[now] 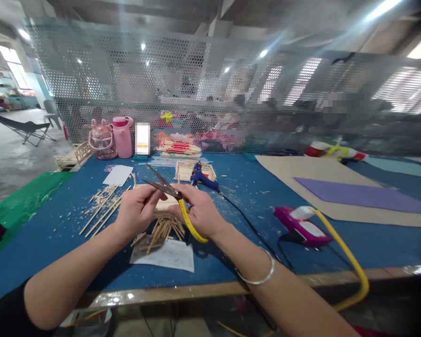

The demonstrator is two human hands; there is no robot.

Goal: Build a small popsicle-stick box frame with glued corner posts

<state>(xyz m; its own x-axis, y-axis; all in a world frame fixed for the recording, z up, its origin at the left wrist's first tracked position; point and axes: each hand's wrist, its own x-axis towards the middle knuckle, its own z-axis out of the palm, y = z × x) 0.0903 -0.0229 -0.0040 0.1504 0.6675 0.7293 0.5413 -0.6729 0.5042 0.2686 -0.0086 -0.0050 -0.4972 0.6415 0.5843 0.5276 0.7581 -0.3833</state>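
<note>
My right hand (201,210) is closed round a pair of scissors (187,220) with dark blades and a yellow handle. The blades stand apart and point up and left, over my left hand. My left hand (135,208) has its fingers curled in on a pale wooden stick assembly (166,204) that lies between both hands. Fingers and blades hide part of this piece. Just below, a pile of short wooden sticks (166,228) rests partly on a white sheet (175,255). Longer sticks (103,217) and chips lie left of my left hand.
Beyond my hands, a blue glue gun (205,180) leans on a wooden stick frame (184,171); its black cable runs right. A purple power socket (310,231) with a yellow cord sits at right. Pink bottles (122,138) stand by the perforated screen (203,79). Purple foam (358,194) lies far right.
</note>
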